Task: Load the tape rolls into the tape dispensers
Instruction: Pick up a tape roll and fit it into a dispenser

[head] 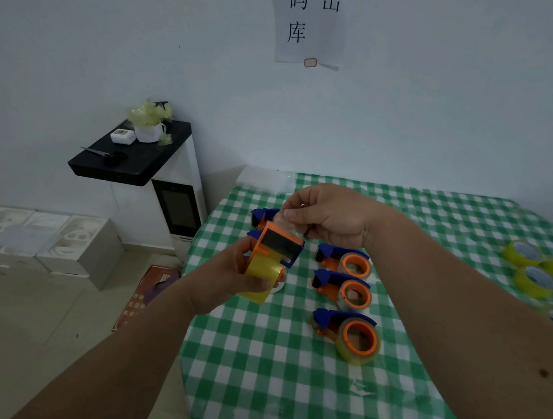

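above the left edge of the green-checked worktop [285,379], the left hand [228,274] grips the light, rigid orange-and-blue plastic dispenser [276,248] by its yellowish tape roll [262,275], while the right hand [330,214] pinches the thin, sticky, likely easily creased clear tape end [282,223] just above it.

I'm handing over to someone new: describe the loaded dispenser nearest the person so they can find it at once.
On the green-and-white checked tablecloth, a column of three blue-and-orange plastic tape dispensers lies right of the left hand. The one meant is the nearest dispenser, lowest in the head view. Unlike the other two, its yellowish clear tape roll looks fuller and it sits apart, further right.
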